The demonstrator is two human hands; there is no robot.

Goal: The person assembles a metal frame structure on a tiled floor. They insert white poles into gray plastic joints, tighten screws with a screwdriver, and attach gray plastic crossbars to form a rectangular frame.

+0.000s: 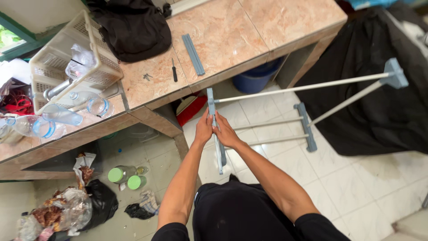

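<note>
tiled floor (356, 187), grey rack frame (221, 154) between left hand (204, 129), right hand (226, 133)

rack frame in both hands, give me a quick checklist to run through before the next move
1. Both hands on the grey end bar: ok. The left hand and right hand both clasp its middle.
2. Rods seated in the near bar: cannot tell for the two lower rods, since the hands cover those joints; the top rod meets the bar.
3. Far ends joined: ok as seen. The short far bar holds two rods, and the corner piece holds the others.
4. Screwdriver and screws to hand: ok, on the counter.
5. Spare grey bar: ok, lies on the counter.
</note>
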